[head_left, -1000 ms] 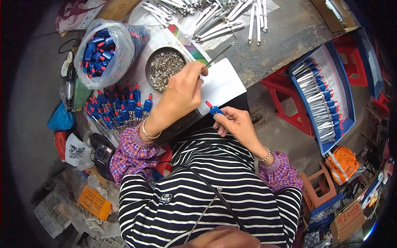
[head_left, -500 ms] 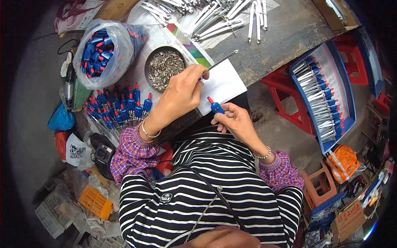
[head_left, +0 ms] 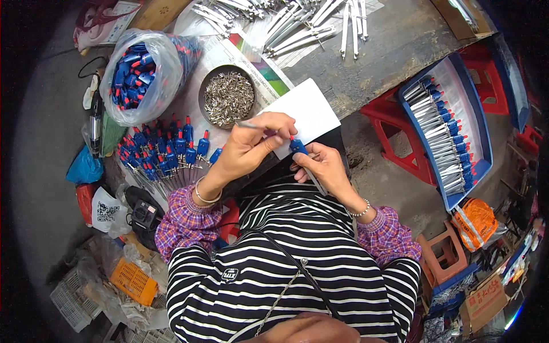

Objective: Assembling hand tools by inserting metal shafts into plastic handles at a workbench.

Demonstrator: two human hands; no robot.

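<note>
My right hand [head_left: 324, 166] grips a flat blue plastic piece with a red tip [head_left: 298, 146]; a grey metal strip runs from it below my fingers. Just left of it, my left hand [head_left: 251, 150] is closed with a slim grey metal rod [head_left: 246, 124] sticking out past the knuckles. The left thumb and forefinger are pinched close to the red tip; whether they touch it or hold something small, I cannot tell. Beyond the left hand stands a round dark bowl [head_left: 204, 108] full of small silver metal pins [head_left: 229, 97].
Upright blue pieces on metal stems [head_left: 171, 151] crowd the left, below a clear bag [head_left: 166, 86] of blue parts. White paper [head_left: 311, 111] lies before me. Silver metal strips [head_left: 303, 34] cover the far table. At right, a blue tray [head_left: 486, 154] of stemmed pieces rests on red stools [head_left: 394, 146].
My left hand has drawn back and turned, so the rod no longer points out to the far right. Its fingertips are now at the blue piece. My right hand has barely moved.
</note>
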